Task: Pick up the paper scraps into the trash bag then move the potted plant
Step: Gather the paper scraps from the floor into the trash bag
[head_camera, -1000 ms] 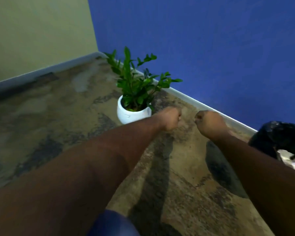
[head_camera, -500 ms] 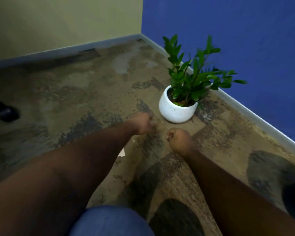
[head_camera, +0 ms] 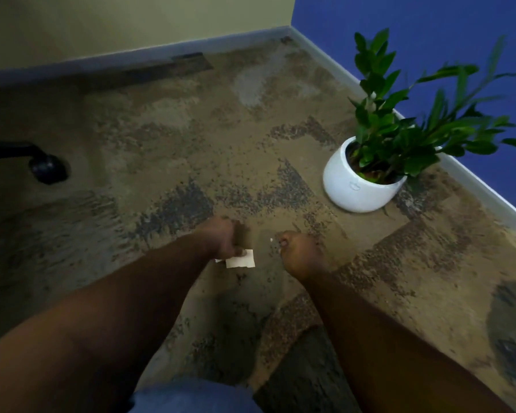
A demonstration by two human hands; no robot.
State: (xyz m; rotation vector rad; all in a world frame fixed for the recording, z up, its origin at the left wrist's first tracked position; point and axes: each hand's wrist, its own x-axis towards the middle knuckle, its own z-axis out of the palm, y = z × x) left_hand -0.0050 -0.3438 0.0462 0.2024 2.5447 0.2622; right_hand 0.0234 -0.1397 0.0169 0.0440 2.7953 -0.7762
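A pale paper scrap [head_camera: 240,259] lies on the brown patterned carpet in the middle of the view. My left hand [head_camera: 224,239] is right over its left edge with the fingers curled down; whether it grips the scrap is hidden. A tiny white fleck [head_camera: 271,239] lies between the hands. My right hand [head_camera: 298,252] is a closed fist just right of the scrap, holding nothing I can see. The potted plant [head_camera: 358,186], green leaves in a round white pot, stands to the right near the blue wall. The trash bag is out of view.
A black chair leg with a caster [head_camera: 46,169] reaches in from the left edge. A grey baseboard [head_camera: 471,177] runs along the blue wall behind the pot and meets the yellow wall at the corner. My blue-clad knee [head_camera: 191,397] shows at the bottom.
The view has swung left and down, so the trash bag has left the frame. Both hands have dropped toward the floor, and my left hand has come onto the paper scrap.
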